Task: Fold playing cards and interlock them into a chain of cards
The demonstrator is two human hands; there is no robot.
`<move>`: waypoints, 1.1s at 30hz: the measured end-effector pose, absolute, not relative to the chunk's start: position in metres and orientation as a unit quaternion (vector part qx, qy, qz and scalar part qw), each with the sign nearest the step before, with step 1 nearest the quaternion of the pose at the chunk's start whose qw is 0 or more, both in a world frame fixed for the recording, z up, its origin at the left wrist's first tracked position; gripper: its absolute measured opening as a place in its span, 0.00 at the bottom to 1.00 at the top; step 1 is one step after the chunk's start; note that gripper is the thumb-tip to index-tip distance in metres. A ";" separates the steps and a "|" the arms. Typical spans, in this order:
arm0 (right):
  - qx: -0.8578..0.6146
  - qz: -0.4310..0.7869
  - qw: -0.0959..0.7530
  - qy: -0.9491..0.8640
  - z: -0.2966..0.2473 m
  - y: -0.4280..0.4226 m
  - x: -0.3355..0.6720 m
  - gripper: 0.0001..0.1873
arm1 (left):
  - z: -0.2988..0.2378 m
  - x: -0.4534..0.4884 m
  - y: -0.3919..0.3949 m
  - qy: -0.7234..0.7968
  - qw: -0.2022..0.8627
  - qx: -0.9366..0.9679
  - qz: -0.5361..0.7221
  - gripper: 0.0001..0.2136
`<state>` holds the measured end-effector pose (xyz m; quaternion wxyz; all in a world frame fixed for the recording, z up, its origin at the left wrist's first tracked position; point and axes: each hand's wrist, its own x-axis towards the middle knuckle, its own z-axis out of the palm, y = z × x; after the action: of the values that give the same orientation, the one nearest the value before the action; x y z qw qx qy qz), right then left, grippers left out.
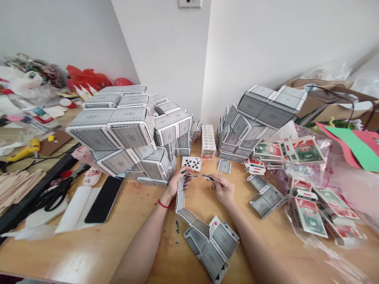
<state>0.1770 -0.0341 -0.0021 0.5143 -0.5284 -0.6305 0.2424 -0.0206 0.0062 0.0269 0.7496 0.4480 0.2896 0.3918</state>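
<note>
My left hand and my right hand meet over the wooden table, both pinching a thin playing card held edge-on between them. A chain of folded grey-backed cards runs from under my left hand toward me. A face-up spade card lies just beyond my fingers. A big block of joined card cubes stands at the left, and another such block at the right.
A white stack of cards stands at the back centre. Red and green card boxes in plastic crowd the right. A black phone, white paper, scissors and wooden sticks lie at the left.
</note>
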 end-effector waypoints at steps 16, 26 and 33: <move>-0.500 0.160 0.403 -0.750 0.000 -0.029 0.187 0.23 | 0.022 -0.017 0.005 0.322 0.689 0.540 0.361 0.15; -0.518 0.201 0.372 -0.743 0.004 -0.027 0.188 0.23 | 0.024 -0.016 0.005 0.343 0.659 0.571 0.349 0.17; -0.529 0.211 0.354 -0.742 0.008 -0.028 0.188 0.23 | 0.022 -0.015 0.006 0.359 0.646 0.576 0.350 0.20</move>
<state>0.1881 -0.0280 0.0083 0.3541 -0.5289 -0.7418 0.2113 -0.0155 0.0056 0.0225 0.6461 0.5760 0.3585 0.3496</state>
